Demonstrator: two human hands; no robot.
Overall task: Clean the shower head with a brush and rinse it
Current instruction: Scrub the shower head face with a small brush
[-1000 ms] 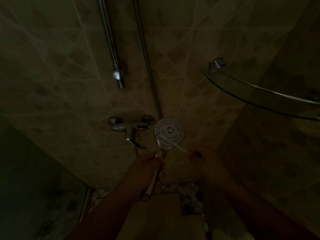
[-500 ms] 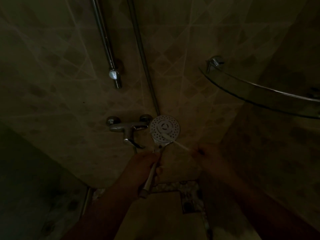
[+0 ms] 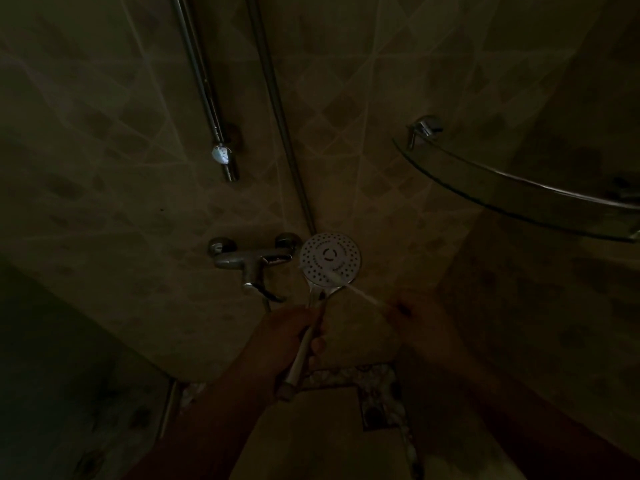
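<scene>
a very dim view from a head-worn camera, looking down into a tiled shower corner; the left hand point(image 3: 289, 336) is wrapped around the pale handle of a round white shower head with a dotted spray face point(image 3: 329, 259), fingers closed on the handle, holding it upright so the face points toward the camera; the shower head sits near the middle of the picture, just to the right of a chrome wall-mounted mixer tap with a lever point(image 3: 251, 263), and in front of the beige patterned wall tiles point(image 3: 104, 133); a thin pale brush, shaped like a toothbrush point(image 3: 341, 280), lies across the lower right part of the spray face, its bristle end touching the face and its slim handle running down and to the right; the right hand point(image 3: 420, 317) pinches the far end of that handle, though the hand is dark and blurred, so the exact finger positions cannot be made out; above the tap, a chrome vertical rail with a bright end fitting point(image 3: 204, 98) runs up the wall, and beside it a thin metal shower hose point(image 3: 277, 105) comes down to just behind the shower head; at the upper right, a curved glass corner shelf with a chrome bracket point(image 3: 502, 181) juts from the wall; at the bottom, between the forearms, a patch of pebble-patterned floor point(image 3: 367, 379) shows.
</scene>
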